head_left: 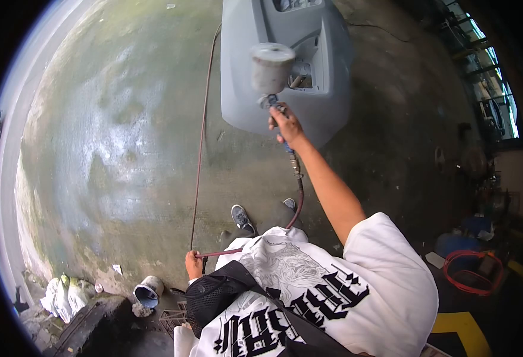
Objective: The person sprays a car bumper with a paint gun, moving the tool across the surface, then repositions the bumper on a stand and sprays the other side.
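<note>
My right hand [286, 126] is closed around the handle of a spray gun [271, 101], whose pale paint cup [272, 68] stands on top. The cup is slightly blurred. Behind the gun lies a large grey car bumper [243, 89] with cut-out openings, and the gun overlaps its lower part in my view. From the gun's handle a reddish air hose [300, 196] with a metal coupling runs down toward my body. Low on the left, my left hand [194, 263] is closed on the same kind of hose, which stretches up past the bumper's left side.
Stained concrete floor [124, 196] surrounds the bumper. A tipped bucket [149, 291] and white sacks [68, 297] lie at lower left. A coiled red hose [472, 272] lies at the right near a blue container [456, 245]. My shoe [242, 218] shows below the bumper.
</note>
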